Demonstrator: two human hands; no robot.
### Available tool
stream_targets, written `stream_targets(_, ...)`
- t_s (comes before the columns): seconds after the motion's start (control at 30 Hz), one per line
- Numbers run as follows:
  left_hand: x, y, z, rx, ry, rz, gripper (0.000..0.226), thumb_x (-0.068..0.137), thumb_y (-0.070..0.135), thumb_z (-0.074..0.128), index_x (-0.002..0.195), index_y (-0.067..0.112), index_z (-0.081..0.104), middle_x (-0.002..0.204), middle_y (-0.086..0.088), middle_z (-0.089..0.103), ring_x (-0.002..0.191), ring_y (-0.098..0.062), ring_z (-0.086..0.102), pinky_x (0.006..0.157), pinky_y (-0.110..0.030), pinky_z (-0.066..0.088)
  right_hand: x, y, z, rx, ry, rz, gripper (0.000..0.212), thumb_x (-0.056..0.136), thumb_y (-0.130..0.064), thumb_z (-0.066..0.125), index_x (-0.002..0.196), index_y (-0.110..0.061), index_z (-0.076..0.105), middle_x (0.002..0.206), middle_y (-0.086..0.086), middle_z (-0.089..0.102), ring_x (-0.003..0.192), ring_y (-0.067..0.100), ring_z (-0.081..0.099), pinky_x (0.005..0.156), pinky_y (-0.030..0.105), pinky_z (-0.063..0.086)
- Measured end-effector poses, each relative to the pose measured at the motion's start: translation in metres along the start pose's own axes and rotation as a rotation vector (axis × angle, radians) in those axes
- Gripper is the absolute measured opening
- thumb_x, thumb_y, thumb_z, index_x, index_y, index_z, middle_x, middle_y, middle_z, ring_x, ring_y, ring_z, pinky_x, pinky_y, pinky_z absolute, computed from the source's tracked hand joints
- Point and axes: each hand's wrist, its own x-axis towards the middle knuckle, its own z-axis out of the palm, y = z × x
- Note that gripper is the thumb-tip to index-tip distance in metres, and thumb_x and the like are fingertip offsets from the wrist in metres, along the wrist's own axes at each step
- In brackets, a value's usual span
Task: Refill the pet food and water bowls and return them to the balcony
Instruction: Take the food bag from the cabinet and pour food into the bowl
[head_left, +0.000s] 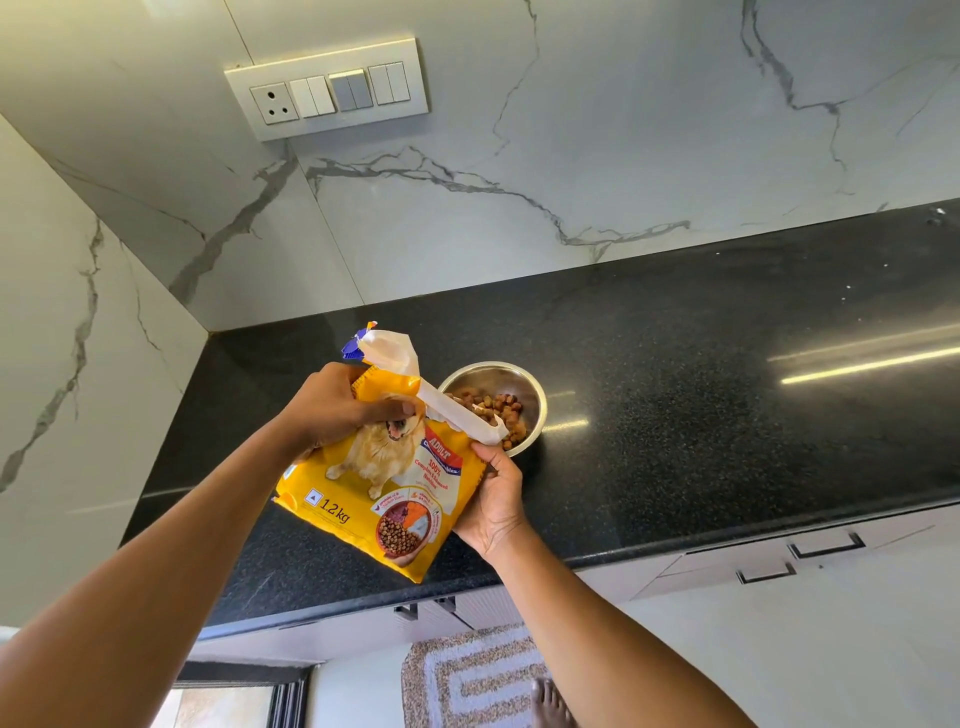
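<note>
Both hands are on a yellow pet food bag, held above the front part of a black speckled worktop. The bag shows a dog picture, the word "ADULT" and the marking "1.2 kg". It is tilted, with its opened top turned toward the far side and to the right.

Left hand: grip closed on the upper part of the bag, fingers wrapped across the front panel just below the opening, the thumb side hidden behind the bag.

Right hand: grip closed on the bag's right edge, palm up, fingers behind the pack and thumb at the edge near the torn mouth.

The white inner lining at the bag's mouth is folded out and reaches over the near rim of a steel bowl. The bowl stands upright on the worktop, just beyond the bag and near the back left corner. It holds brown kibble, which covers the bottom; the level is below the rim. Whether kibble is falling at this moment cannot be told.

Behind the worktop rises a white marble-pattern wall carrying a switch plate with one socket and several rocker switches. Below the worktop edge are pale cabinet fronts with dark handles. On the floor lie a patterned mat and one bare foot at its right edge.
</note>
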Motion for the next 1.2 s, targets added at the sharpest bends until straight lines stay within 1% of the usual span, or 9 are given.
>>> stream_targets(0.1,-0.001,0.002,0.0,0.019,0.004,-0.009,0.042,0.08,0.039,0.084,0.115,0.026,0.063,0.106,-0.001,0.076,0.094,-0.022,0.075,0.088,-0.042,0.061,-0.001,0.001,0.001,0.008,-0.016,0.006,0.054,0.098,-0.047,0.052,0.137,-0.013,0.067,0.131,0.022,0.07,0.119,0.04,0.066,0.118,0.065,0.036)
stream_targets(0.27,-0.001,0.008,0.001,0.056,0.002,-0.02,0.04,0.081,0.04,0.083,0.113,0.026,0.063,0.107,-0.003,0.075,0.096,-0.025,0.075,0.092,-0.045,0.06,-0.001,0.002,0.0,0.007,-0.014,0.01,0.055,0.096,-0.048,0.053,0.135,-0.014,0.069,0.132,0.022,0.069,0.119,0.039,0.066,0.119,0.064,0.035)
stream_targets(0.43,0.0,0.01,0.0,0.093,0.005,-0.013,0.044,0.081,0.041,0.082,0.117,0.02,0.068,0.108,-0.005,0.077,0.096,-0.026,0.076,0.092,-0.046,0.061,-0.002,-0.001,0.004,0.042,-0.015,0.01,0.049,0.097,-0.046,0.05,0.125,-0.013,0.074,0.123,0.02,0.073,0.11,0.036,0.07,0.105,0.056,0.049)
stream_targets(0.6,0.002,0.014,-0.002,0.115,0.003,-0.013,0.038,0.081,0.041,0.082,0.111,0.024,0.067,0.106,-0.005,0.077,0.094,-0.025,0.075,0.089,-0.044,0.061,0.0,0.0,0.005,0.066,0.004,0.025,0.049,0.102,-0.045,0.044,0.121,-0.013,0.076,0.12,0.02,0.075,0.107,0.036,0.071,0.106,0.056,0.048)
stream_targets(0.73,0.004,0.016,-0.003,0.144,0.008,-0.019,0.046,0.081,0.043,0.081,0.118,0.02,0.067,0.107,-0.006,0.076,0.093,-0.026,0.075,0.089,-0.044,0.061,0.002,0.002,0.005,0.072,0.015,0.034,0.049,0.102,-0.045,0.044,0.122,-0.013,0.075,0.119,0.02,0.075,0.107,0.035,0.072,0.107,0.057,0.047)
stream_targets(0.83,0.005,0.017,-0.004,0.143,0.001,-0.029,0.049,0.08,0.044,0.082,0.119,0.019,0.067,0.107,-0.006,0.077,0.093,-0.026,0.076,0.089,-0.046,0.061,0.002,0.003,0.006,0.067,0.018,0.037,0.049,0.102,-0.046,0.044,0.124,-0.013,0.074,0.12,0.019,0.075,0.106,0.035,0.073,0.102,0.055,0.052)
stream_targets(0.97,0.004,0.017,-0.003,0.134,0.002,-0.029,0.043,0.081,0.042,0.081,0.115,0.022,0.065,0.106,-0.005,0.075,0.092,-0.025,0.075,0.085,-0.041,0.06,0.001,0.004,0.006,0.062,0.018,0.038,0.049,0.102,-0.046,0.045,0.122,-0.014,0.076,0.122,0.02,0.075,0.108,0.036,0.072,0.105,0.057,0.05)
stream_targets(1.1,0.004,0.015,-0.003,0.121,0.001,-0.033,0.04,0.081,0.041,0.081,0.113,0.022,0.065,0.104,-0.005,0.075,0.092,-0.026,0.075,0.087,-0.043,0.06,0.0,0.002,0.006,0.048,0.027,0.033,0.048,0.102,-0.046,0.046,0.124,-0.014,0.075,0.123,0.02,0.074,0.11,0.036,0.072,0.105,0.057,0.05)
stream_targets(1.2,0.004,0.015,-0.004,0.115,-0.005,-0.032,0.033,0.082,0.04,0.08,0.107,0.025,0.066,0.103,-0.005,0.075,0.091,-0.025,0.074,0.079,-0.037,0.059,0.001,0.002,0.007,0.036,0.037,0.041,0.048,0.102,-0.045,0.046,0.125,-0.013,0.074,0.122,0.02,0.075,0.11,0.036,0.071,0.106,0.057,0.049)
